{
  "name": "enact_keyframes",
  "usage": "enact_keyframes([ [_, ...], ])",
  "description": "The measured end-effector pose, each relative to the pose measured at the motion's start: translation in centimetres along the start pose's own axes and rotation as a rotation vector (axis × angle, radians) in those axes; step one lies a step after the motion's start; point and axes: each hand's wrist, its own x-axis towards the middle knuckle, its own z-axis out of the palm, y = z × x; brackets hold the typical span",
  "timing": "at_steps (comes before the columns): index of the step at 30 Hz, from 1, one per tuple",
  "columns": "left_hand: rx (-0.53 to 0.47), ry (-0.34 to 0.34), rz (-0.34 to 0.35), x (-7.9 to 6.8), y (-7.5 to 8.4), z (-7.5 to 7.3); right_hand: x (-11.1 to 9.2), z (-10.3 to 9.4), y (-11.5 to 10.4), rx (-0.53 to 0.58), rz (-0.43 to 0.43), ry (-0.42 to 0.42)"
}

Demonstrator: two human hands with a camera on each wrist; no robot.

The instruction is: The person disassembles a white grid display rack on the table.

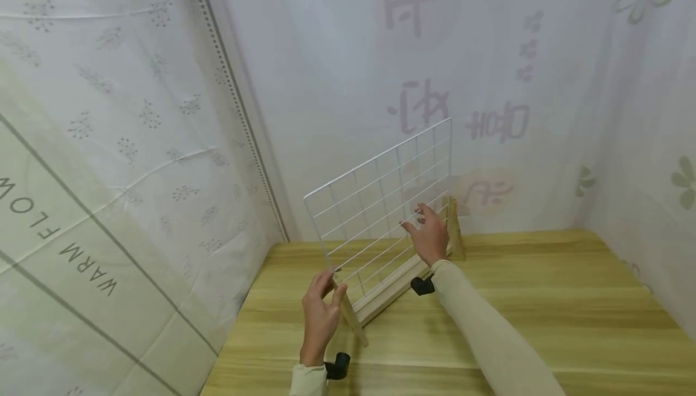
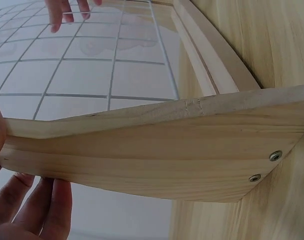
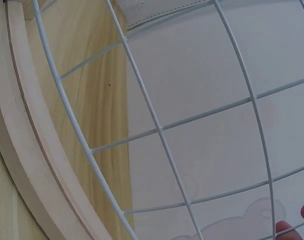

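Observation:
A white wire grid panel [image 1: 380,190] stands upright and leans back on a wooden stand. The stand has a grooved wooden base bar [image 1: 388,290] and a wooden side piece at each end. My left hand [image 1: 321,311] pinches the near side piece [image 2: 142,155] by its upper end, thumb on one edge and fingertips on the other. Two metal screws [image 2: 275,155] show low on that piece. My right hand [image 1: 431,239] is by the right part of the grid, fingers loosely spread, fingertips close to the wires at the lower right of the right wrist view.
Under the stand is a wood-grain table [image 1: 516,305], its back edge near a pale printed curtain [image 1: 337,81]. Another curtain with lettering [image 1: 81,251] hangs along the left side. The far side piece [image 1: 455,230] stands beyond my right hand.

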Motion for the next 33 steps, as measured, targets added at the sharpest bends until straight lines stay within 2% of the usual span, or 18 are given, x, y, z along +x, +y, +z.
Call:
enact_keyframes([
  [12, -0.031, 0.010, 0.003, -0.1, -0.1, 0.2, 1.4, -1.2, -2.1, 0.004, -0.033, 0.010],
  [18, -0.028, 0.018, 0.010, -0.1, -0.5, 0.2, 1.7, -1.6, -3.0, -0.009, -0.012, -0.009],
  [26, -0.057, 0.015, -0.007, -0.1, -0.1, 0.3, 2.7, -2.8, -4.4, 0.017, -0.060, 0.045],
  [33, -0.057, 0.030, -0.009, -0.2, -0.4, 0.3, 3.5, -3.5, -5.4, 0.019, -0.028, 0.048],
])
